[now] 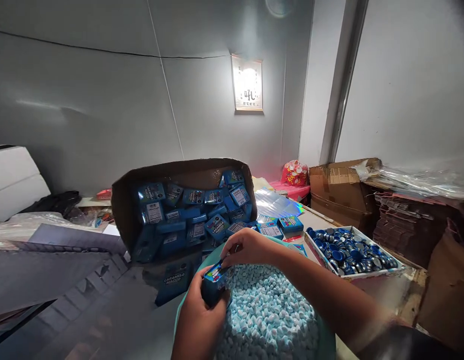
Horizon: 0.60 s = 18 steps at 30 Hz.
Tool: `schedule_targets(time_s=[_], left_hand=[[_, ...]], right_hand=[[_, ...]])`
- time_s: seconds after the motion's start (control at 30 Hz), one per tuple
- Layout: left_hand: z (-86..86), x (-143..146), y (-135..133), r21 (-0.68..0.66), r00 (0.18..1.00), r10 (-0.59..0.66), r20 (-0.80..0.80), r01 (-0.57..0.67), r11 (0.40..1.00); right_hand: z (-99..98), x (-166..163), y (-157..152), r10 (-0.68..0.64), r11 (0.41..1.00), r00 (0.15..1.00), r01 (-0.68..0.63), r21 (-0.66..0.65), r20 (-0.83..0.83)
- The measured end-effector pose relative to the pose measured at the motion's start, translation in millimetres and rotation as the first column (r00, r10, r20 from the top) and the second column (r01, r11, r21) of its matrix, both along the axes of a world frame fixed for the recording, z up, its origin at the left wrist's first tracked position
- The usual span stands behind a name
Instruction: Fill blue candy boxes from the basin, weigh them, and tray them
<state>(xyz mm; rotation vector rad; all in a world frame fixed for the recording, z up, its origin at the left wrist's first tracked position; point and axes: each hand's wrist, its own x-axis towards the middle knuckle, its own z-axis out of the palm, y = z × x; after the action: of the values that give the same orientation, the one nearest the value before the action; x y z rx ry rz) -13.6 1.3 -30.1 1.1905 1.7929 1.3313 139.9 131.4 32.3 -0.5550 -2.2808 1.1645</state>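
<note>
My left hand (205, 310) is wrapped round a small blue printed box (215, 280), held tilted at the left rim of a teal basin. Over the top of that box, my right hand (244, 246) pinches with thumb and fingers; whether they grip the box's edge or something small, I cannot make out. Below both hands, the teal basin (325, 330) is full of small pale-blue and white candy-like pieces (273, 310). Directly behind lies a cardboard carton (122, 215) on its side, filled with many similar blue boxes (216, 227), some lettered "Caramelo Macizo".
A white tray (391, 270) of round blue and silver caps (352, 250) stands to the right. Several blue boxes (291, 225) lie between carton and tray. Brown cartons (337, 190) and flattened cardboard (400, 220) line the right. Grey sheeting (59, 280) lies left. A lit scroll (248, 85) hangs behind.
</note>
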Motion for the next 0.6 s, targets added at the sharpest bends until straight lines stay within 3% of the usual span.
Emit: schedule_targets(time_s=[0.3, 0.47, 0.6], left_hand=[[7.5, 6, -5, 0.033, 0.999, 0.024, 0.038, -0.026, 0.999], [14.0, 14, -11, 0.095, 0.997, 0.028, 0.073, -0.035, 0.995], [19.7, 25, -13, 0.180, 0.988, 0.121, 0.091, -0.136, 0.974]], right_hand=[[3.6, 1, -2, 0.012, 0.996, 1.000, -0.011, -0.092, 0.006], [-4.3, -4, 8, -0.122, 0.989, 0.992, 0.118, -0.087, -0.041], [-19.6, -7, 17, -0.204, 0.977, 0.973, 0.209, -0.035, 0.110]])
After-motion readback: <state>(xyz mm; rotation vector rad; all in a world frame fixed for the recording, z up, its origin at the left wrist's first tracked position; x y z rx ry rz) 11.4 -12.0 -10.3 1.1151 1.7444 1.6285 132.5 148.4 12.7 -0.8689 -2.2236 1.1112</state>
